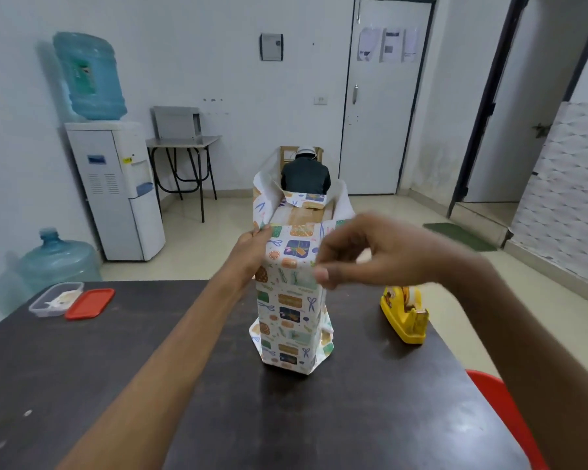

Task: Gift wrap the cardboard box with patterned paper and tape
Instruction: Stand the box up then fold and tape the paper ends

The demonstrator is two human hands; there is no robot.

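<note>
A tall cardboard box stands upright on the dark table, its sides covered in patterned paper. The brown top end shows between paper flaps that stick up around it. My left hand grips the paper at the upper left edge of the box. In front of the upper right corner, my right hand pinches thumb and fingertips together, possibly on a small clear piece of tape; the blur hides it. A yellow tape dispenser sits to the right of the box.
A clear plastic container and its red lid lie at the table's far left. A red chair edges in at the right. Beyond the table are a water dispenser, a spare bottle and a seated person.
</note>
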